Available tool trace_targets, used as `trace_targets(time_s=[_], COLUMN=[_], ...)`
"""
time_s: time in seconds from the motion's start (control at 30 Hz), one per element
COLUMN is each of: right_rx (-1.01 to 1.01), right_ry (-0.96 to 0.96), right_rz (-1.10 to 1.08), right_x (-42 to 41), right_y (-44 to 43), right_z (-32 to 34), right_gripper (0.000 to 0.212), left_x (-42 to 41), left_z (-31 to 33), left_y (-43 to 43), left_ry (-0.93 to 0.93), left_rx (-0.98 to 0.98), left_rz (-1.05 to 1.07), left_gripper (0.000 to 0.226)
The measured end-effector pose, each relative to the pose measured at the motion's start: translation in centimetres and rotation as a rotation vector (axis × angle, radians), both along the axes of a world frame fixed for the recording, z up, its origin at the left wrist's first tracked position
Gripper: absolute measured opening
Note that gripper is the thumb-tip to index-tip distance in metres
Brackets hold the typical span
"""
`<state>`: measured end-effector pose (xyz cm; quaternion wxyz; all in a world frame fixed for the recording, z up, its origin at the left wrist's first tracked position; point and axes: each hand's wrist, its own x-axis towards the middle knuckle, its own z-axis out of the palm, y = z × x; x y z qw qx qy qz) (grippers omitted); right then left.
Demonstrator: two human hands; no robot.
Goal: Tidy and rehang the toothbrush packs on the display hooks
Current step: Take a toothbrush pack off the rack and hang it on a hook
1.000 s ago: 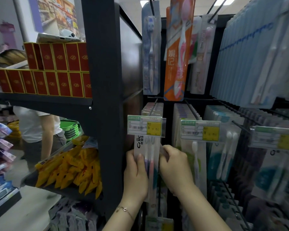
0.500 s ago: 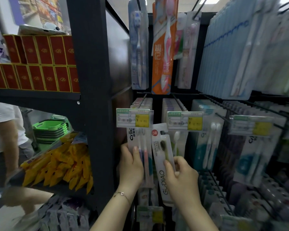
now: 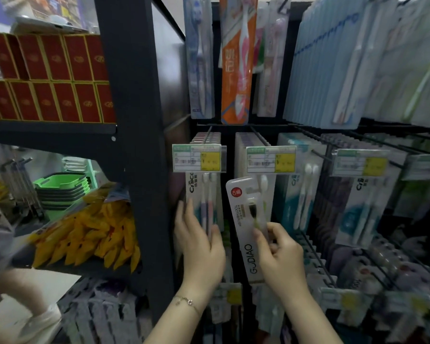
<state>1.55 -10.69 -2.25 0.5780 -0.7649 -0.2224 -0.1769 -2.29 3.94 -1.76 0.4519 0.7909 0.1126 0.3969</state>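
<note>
My right hand [image 3: 279, 254] grips a white GUDIAO toothbrush pack [image 3: 246, 219] by its lower right side, tilted slightly left, in front of the second hook column. My left hand [image 3: 200, 247] rests with fingers spread against the Crice toothbrush packs [image 3: 205, 192] that hang on the leftmost hook [image 3: 207, 135]. Price tags [image 3: 199, 158] sit at the hook tips. More packs hang on the neighbouring hook [image 3: 258, 136] behind the GUDIAO pack.
A black shelf post [image 3: 134, 145] stands just left of the display. Taller toothbrush packs [image 3: 236, 58] hang in the row above. Red boxes [image 3: 52, 78] and yellow packets [image 3: 92, 232] fill shelves at left. A person's arm [image 3: 15, 289] shows at lower left.
My right hand has pulled the GUDIAO pack out from the leftmost hook's packs and moved it rightward. My left hand has stayed on the Crice packs. The view has shifted right.
</note>
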Motion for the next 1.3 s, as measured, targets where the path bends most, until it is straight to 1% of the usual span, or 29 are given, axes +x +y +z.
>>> trace_targets(time_s=[0.07, 0.17, 0.23, 0.3, 0.37, 0.43, 0.5, 0.67, 0.8, 0.93, 0.97, 1.07, 1.13, 1.2, 1.3], right_rx=[-0.001, 0.010, 0.007, 0.018, 0.024, 0.032, 0.052, 0.091, 0.110, 0.051, 0.036, 0.001, -0.008, -0.024, -0.048], right_ry=[0.011, 0.034, 0.036, 0.041, 0.054, 0.064, 0.068, 0.088, 0.110, 0.130, 0.137, 0.171, 0.189, 0.177, 0.159], right_rz=[0.000, -0.012, -0.037, -0.074, -0.109, -0.121, -0.116, -0.097, -0.049, -0.045, -0.053, -0.064, -0.053, -0.067, -0.083], right_x=[-0.2, -0.6, -0.9, -1.2, -1.5, -1.8, -2.0, -1.3, 0.2, 1.8, 2.3, 3.8, 4.6, 5.2, 5.7], right_y=[-0.4, -1.1, -1.5, -2.1, -2.8, -3.7, -4.8, -8.3, -12.3, -17.5, -18.8, -22.5, -24.3, -25.5, -26.4], right_z=[-0.1, 0.0, 0.1, 0.1, -0.1, -0.5, -0.8, -1.1, -1.1, -1.4, -1.5, -1.8, -1.7, -1.7, -1.6], right_gripper=[0.012, 0.008, 0.008, 0.010, 0.005, 0.005, 0.007, 0.012, 0.013, 0.006, 0.007, 0.017, 0.019, 0.017, 0.020], left_x=[-0.9, -1.1, -1.3, -1.5, -1.4, -1.4, -1.3, -0.5, 1.2, 2.8, 3.2, 4.1, 4.6, 4.9, 5.4], left_z=[0.0, 0.4, 0.5, 0.3, -0.2, -0.8, -1.3, -1.5, -1.3, -1.6, -1.6, -1.4, -1.3, -1.2, -1.1], left_y=[-0.6, -1.3, -2.0, -2.5, -3.2, -4.1, -5.4, -9.3, -13.3, -18.6, -20.0, -23.7, -25.6, -26.8, -27.8], left_ry=[-0.054, -0.003, 0.035, 0.052, 0.077, 0.112, 0.123, 0.130, 0.132, 0.150, 0.163, 0.187, 0.183, 0.166, 0.166], left_rx=[0.027, -0.046, -0.076, -0.053, -0.030, -0.029, -0.038, -0.042, -0.088, -0.125, -0.135, -0.159, -0.162, -0.157, -0.141], left_rz=[-0.080, -0.267, -0.371, -0.438, -0.495, -0.545, -0.546, -0.523, -0.489, -0.497, -0.506, -0.507, -0.496, -0.482, -0.473], left_gripper=[0.054, 0.028, 0.019, 0.013, 0.008, 0.013, 0.021, 0.008, 0.008, 0.014, 0.012, 0.009, 0.010, 0.010, 0.010])
